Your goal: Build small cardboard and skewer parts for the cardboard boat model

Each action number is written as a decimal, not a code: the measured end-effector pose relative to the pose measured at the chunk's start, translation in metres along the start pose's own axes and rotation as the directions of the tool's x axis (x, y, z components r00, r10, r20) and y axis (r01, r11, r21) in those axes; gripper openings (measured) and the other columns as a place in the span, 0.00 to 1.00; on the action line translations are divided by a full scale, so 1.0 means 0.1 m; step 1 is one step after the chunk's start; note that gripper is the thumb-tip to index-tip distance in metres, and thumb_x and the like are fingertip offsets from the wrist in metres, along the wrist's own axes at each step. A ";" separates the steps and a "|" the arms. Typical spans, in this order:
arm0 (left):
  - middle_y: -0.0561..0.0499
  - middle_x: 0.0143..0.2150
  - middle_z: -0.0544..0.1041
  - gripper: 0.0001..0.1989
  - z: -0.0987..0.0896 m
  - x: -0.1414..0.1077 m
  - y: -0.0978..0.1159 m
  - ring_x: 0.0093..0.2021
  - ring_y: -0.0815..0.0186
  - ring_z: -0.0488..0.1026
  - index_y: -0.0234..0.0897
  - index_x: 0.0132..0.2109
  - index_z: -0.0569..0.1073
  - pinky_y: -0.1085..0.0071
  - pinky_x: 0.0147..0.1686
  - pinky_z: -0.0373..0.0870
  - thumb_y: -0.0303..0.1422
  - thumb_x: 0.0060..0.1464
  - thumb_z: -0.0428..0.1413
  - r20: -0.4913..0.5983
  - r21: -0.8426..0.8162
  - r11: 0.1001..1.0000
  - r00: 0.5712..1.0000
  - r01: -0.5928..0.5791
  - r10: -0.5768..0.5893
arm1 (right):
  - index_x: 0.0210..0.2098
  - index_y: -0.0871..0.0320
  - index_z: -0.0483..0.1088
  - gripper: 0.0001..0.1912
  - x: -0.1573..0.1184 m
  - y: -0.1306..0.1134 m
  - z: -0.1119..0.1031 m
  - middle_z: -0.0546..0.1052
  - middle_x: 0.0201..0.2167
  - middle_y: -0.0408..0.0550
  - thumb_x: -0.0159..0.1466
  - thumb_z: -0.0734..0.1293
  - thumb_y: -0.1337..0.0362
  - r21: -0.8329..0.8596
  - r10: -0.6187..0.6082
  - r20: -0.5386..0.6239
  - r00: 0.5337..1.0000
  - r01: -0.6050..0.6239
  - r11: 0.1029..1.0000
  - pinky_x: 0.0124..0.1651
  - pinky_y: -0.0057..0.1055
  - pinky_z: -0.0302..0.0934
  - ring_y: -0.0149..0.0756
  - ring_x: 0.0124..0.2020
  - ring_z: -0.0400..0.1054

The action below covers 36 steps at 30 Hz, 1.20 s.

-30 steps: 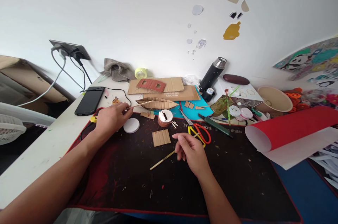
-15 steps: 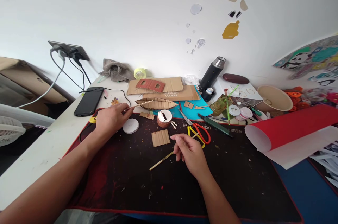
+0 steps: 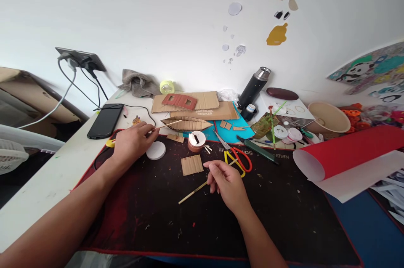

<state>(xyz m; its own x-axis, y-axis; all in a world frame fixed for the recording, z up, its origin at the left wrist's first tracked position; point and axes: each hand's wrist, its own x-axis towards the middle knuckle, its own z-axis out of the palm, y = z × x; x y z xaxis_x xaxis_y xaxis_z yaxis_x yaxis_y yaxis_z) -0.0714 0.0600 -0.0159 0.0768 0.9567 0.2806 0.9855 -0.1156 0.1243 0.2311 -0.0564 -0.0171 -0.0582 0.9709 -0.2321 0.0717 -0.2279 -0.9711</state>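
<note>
My left hand is closed on a thin wooden stick, which points right, across the front of a cardboard boat shape. My right hand rests above the dark mat, its fingers loosely bent and apart. Another thin stick runs beneath the right hand and comes out by the scissors; the hand hides its middle. Left of the right fingertips lies a small cardboard square. Behind it stands an open pot with white contents. A white round lid lies beside my left hand.
A phone lies at the left. Flat cardboard, a red cardboard piece and a leaning black flask are at the back. A green-handled cutter and a red paper roll are on the right.
Both hands and the sticks keep nearly the same places. The view has shifted very slightly.
</note>
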 end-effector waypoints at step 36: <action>0.48 0.40 0.84 0.23 -0.11 0.04 0.11 0.38 0.57 0.80 0.43 0.34 0.76 0.65 0.30 0.55 0.52 0.68 0.48 0.127 0.013 0.993 0.985 0.113 -0.114 | 0.44 0.57 0.80 0.23 -0.02 0.00 0.01 0.75 0.25 0.42 0.72 0.66 0.44 -0.060 -0.032 0.016 0.999 0.033 0.998 0.26 0.29 0.61 0.33 0.21 0.69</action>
<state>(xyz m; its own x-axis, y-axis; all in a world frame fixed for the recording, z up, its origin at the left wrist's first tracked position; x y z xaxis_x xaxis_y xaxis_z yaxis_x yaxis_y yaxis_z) -0.0621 0.0595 -0.0034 -0.0174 0.9897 0.1418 0.9897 -0.0031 0.1431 0.2305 -0.0579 -0.0168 -0.0765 0.9764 -0.2018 0.1292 -0.1909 -0.9731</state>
